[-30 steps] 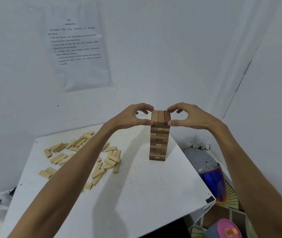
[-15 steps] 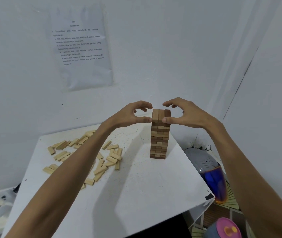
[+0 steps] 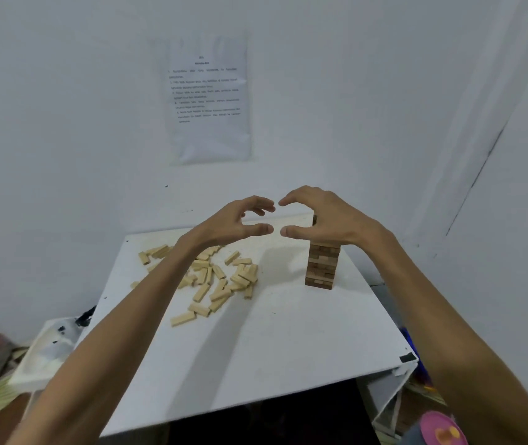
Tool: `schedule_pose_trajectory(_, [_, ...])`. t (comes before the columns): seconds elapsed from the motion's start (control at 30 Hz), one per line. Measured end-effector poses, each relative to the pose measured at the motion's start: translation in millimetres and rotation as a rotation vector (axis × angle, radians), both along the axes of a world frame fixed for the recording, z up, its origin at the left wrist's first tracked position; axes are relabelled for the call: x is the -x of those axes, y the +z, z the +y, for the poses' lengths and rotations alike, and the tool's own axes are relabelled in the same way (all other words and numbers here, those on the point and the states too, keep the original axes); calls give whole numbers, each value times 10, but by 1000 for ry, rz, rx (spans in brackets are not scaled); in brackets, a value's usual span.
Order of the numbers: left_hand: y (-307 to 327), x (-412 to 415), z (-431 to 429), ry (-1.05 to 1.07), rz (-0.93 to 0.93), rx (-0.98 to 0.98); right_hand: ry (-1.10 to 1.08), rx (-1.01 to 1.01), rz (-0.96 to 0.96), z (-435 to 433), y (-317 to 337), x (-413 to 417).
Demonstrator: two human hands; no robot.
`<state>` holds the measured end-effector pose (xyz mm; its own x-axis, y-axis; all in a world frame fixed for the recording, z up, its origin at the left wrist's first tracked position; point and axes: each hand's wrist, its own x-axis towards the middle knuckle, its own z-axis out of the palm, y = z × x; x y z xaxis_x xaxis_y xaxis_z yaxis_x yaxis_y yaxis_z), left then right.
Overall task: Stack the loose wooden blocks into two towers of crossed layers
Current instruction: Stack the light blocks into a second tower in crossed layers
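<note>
Both hands have come off the tower (image 3: 320, 264) and drifted left! Left hand (image 3: 237, 224) and right hand (image 3: 323, 220) hover empty, fingers and thumbs loosely curved and apart, tips nearly meeting. The tower stands upright just behind and below the right hand. The blocks (image 3: 217, 281) lie flat below the left hand, the nearer one, with their long axes pointing every way.

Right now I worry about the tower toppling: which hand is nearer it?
Right. The right hand covers the top of the tower in view; the left hand hangs off to its left, above the loose blocks.
</note>
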<state>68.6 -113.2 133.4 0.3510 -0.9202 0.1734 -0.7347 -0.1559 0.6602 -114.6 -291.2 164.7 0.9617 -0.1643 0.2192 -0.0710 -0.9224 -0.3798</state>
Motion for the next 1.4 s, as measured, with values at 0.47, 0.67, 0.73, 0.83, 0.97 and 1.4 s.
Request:
schedule_pose_trajectory(0.47, [-879, 61, 893, 172, 0, -121, 69, -7, 272, 763, -963, -441])
schedule_pose_trajectory(0.67, [-1352, -65, 918, 296, -37, -226, -41, -29, 263, 838, -1408, -730])
schedule_pose_trajectory(0.73, [-1456, -114, 913, 334, -53, -249, -71, -22, 231, 872, -1521, -825])
schedule_pose_trajectory(0.83, [-1551, -167, 873, 361, -67, -258, -105, -3, 211, 906, -1694, -940])
schedule_pose_trajectory(0.97, [-1610, -191, 824, 384, -60, -251, -178, -19, 191, 922, -1893, -1031])
schedule_pose_trajectory(1.4, [-1723, 260, 1158, 504, 88, 39, -115, -344, 98, 962, -1939, -273])
